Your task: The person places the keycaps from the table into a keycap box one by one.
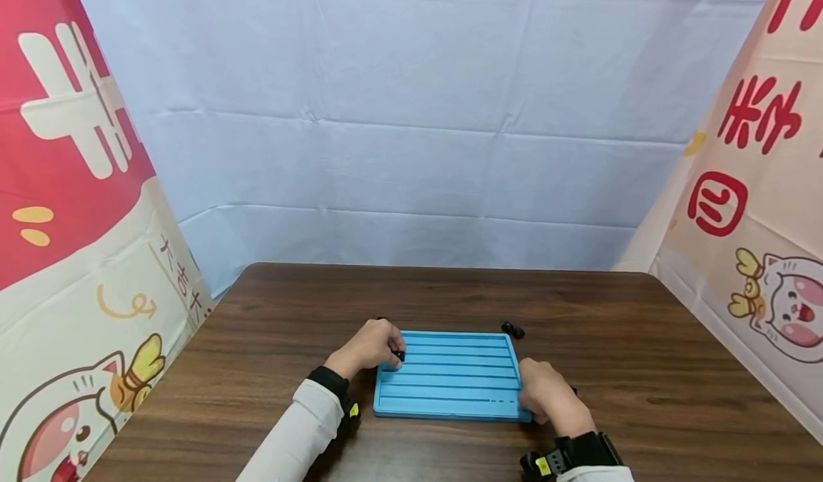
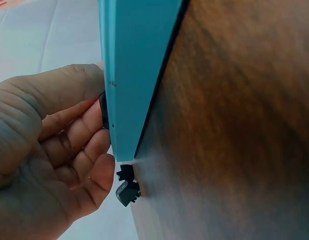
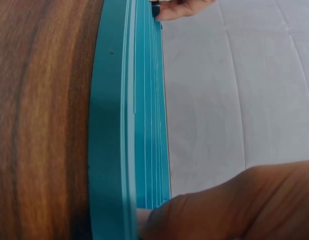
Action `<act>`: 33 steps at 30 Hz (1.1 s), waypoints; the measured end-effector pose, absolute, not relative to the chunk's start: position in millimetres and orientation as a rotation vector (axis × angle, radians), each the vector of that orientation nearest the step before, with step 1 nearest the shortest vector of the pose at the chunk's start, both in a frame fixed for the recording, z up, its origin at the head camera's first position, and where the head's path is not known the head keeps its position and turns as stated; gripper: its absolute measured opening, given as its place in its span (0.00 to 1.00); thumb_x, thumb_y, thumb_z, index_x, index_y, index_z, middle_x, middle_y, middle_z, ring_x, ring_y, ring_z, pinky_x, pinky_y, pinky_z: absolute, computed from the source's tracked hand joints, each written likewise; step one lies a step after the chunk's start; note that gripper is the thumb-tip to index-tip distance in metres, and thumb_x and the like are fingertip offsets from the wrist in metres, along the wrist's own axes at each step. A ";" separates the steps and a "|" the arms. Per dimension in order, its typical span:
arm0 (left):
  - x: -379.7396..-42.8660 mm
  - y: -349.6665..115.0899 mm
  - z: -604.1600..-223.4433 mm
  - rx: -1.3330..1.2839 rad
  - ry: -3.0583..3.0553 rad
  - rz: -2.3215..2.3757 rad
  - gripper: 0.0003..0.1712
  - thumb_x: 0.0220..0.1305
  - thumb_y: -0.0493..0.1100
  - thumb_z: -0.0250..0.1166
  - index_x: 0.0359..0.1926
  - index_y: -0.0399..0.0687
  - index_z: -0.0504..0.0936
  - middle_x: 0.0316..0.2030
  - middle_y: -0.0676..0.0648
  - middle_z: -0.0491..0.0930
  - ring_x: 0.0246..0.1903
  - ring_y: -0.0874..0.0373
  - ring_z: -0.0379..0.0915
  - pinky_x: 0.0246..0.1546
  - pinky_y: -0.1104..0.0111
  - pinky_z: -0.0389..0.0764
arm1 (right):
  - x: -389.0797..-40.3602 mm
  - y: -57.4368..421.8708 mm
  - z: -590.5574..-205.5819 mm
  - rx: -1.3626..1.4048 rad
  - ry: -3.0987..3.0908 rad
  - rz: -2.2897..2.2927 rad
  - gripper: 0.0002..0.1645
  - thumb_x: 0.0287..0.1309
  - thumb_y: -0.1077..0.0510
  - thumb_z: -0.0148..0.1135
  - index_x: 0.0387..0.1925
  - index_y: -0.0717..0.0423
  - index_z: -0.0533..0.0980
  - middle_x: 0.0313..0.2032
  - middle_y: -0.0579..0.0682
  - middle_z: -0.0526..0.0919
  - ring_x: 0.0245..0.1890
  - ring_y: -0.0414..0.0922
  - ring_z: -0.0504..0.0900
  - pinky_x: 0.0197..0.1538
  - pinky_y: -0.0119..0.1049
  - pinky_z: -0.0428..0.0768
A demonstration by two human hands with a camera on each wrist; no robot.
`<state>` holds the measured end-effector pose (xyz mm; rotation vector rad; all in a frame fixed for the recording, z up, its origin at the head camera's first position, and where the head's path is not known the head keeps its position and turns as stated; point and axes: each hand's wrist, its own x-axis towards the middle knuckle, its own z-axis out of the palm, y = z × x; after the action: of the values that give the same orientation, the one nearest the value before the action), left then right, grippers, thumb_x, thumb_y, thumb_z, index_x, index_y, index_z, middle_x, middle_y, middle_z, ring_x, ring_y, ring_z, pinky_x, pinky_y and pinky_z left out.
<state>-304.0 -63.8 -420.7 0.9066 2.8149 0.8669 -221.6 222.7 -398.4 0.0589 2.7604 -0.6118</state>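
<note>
Plastic upon wood
Between left hand and right hand, tray seems smooth plastic; below them, table seems glossy wood.

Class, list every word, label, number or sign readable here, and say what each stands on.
No text reads with certainty.
Left cloth: a big, stylised white character, unclear.
Left cloth: a small red column, too small to read.
Right cloth: big red characters, some cut off, unclear.
Right cloth: a red-framed sign, unclear.
Blue tray: no legible lettering.

Bare left hand, bare right hand, long white left sleeve, white right sleeve, black band on each wrist, little yellow patches
</note>
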 end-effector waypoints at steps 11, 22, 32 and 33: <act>-304.8 -64.1 -422.8 0.889 2.807 0.862 0.09 0.46 0.33 0.74 0.31 0.45 0.84 0.29 0.53 0.77 0.33 0.59 0.73 0.33 0.69 0.76 | -220.5 222.9 -400.3 0.040 2.754 -0.616 0.12 0.50 0.79 0.54 0.38 0.72 0.73 0.29 0.64 0.74 0.19 0.49 0.75 0.17 0.36 0.76; -300.5 -65.0 -417.1 0.915 2.859 0.727 0.14 0.49 0.41 0.73 0.39 0.48 0.84 0.33 0.51 0.77 0.36 0.57 0.73 0.35 0.66 0.76 | -220.5 223.7 -400.9 0.040 2.759 -0.599 0.12 0.49 0.79 0.54 0.37 0.71 0.73 0.28 0.62 0.73 0.20 0.49 0.75 0.18 0.36 0.76; -288.9 -72.2 -401.1 0.977 2.926 0.488 0.17 0.53 0.49 0.71 0.44 0.50 0.83 0.44 0.48 0.75 0.43 0.53 0.71 0.40 0.60 0.75 | -227.6 226.6 -406.5 0.077 2.737 -0.614 0.14 0.49 0.79 0.54 0.40 0.71 0.73 0.31 0.64 0.74 0.23 0.50 0.75 0.17 0.37 0.76; -288.1 -72.5 -399.8 0.976 2.926 0.466 0.18 0.53 0.49 0.71 0.45 0.50 0.83 0.44 0.47 0.75 0.43 0.53 0.71 0.40 0.60 0.75 | -227.2 226.1 -405.5 0.077 2.737 -0.616 0.14 0.49 0.79 0.54 0.40 0.72 0.73 0.32 0.64 0.74 0.23 0.50 0.75 0.17 0.37 0.76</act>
<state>-288.1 -72.5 -399.8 0.9757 2.9260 0.4656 -227.2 226.1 -405.5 0.0773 2.7367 -0.6164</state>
